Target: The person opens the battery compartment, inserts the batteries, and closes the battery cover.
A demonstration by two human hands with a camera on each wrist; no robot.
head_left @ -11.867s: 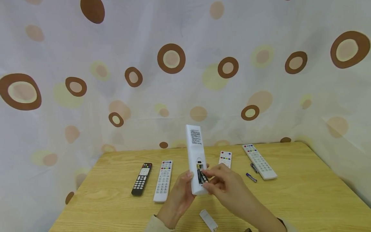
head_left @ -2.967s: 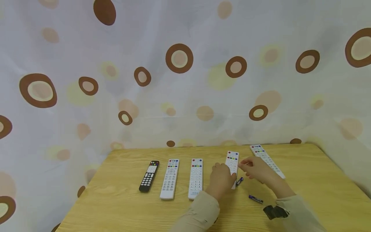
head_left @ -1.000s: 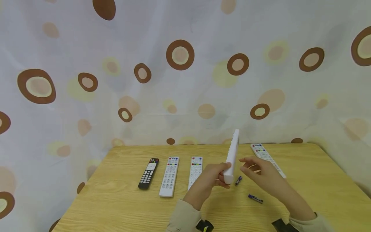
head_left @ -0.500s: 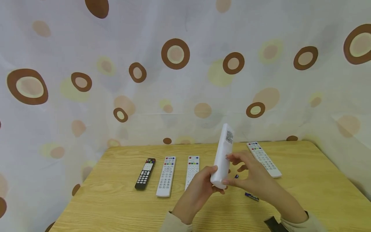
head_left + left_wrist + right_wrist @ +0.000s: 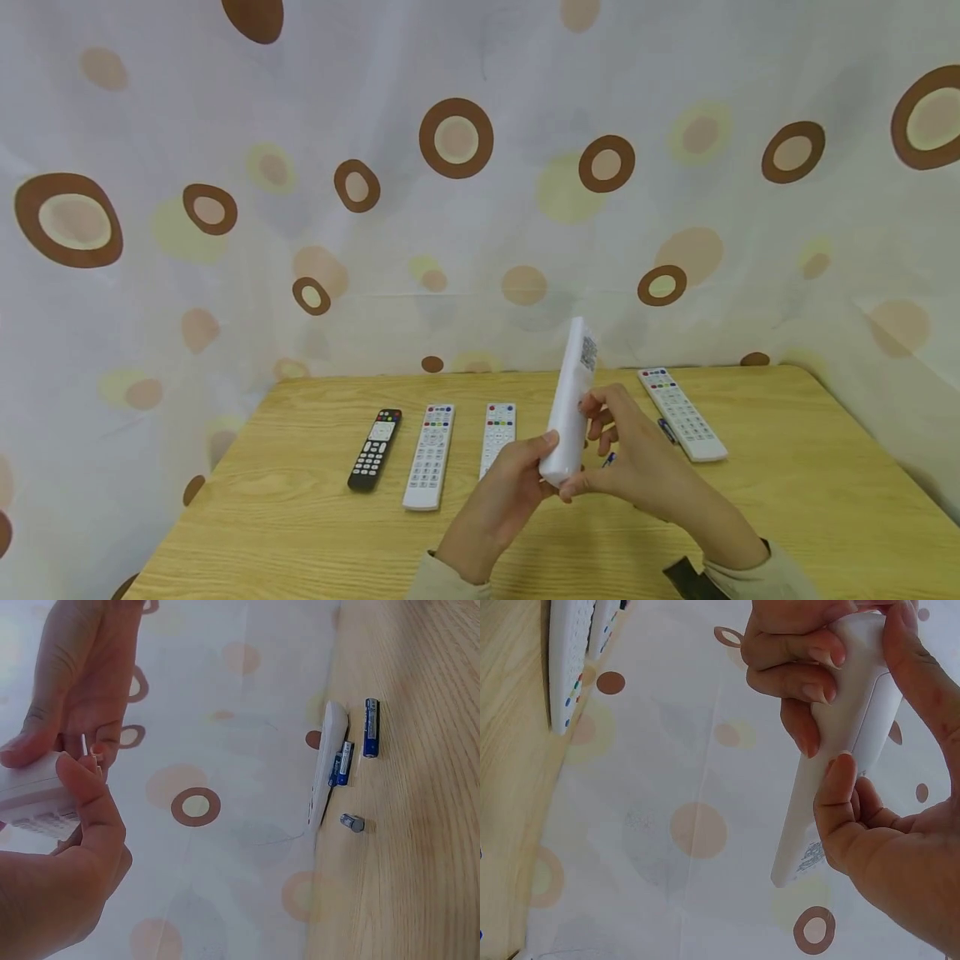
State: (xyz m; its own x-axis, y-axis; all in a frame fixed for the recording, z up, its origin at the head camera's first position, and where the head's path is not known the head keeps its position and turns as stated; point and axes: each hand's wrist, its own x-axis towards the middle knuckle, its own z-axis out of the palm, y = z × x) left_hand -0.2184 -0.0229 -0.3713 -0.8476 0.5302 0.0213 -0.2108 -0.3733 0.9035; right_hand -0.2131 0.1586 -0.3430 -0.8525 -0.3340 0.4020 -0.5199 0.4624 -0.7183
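In the head view my left hand [image 5: 498, 508] grips the lower part of a white remote control [image 5: 567, 408], tilted up with its printed back partly turned to the right. My right hand [image 5: 645, 454] is on the back of it. In the right wrist view, the battery cover [image 5: 881, 716] shows as an outlined panel; my right thumb [image 5: 922, 682] is at its bottom end and a curled finger [image 5: 844, 769] is near its other end. A thin white edge [image 5: 84, 744] shows by the right fingers in the left wrist view; whether the cover is lifted is unclear.
Left on the wooden table [image 5: 300, 542] lie a black remote [image 5: 375, 450] and two white remotes, one [image 5: 429, 458] beside the other [image 5: 497, 437]. Another white remote [image 5: 682, 415] lies right, with a battery [image 5: 667, 431] against it. More batteries [image 5: 371, 727] lie nearby.
Earlier, batteries were handled in another white remote, which now lies face up. The present remote was lifted off the table, turned back outward, and my right hand closed in on its cover.
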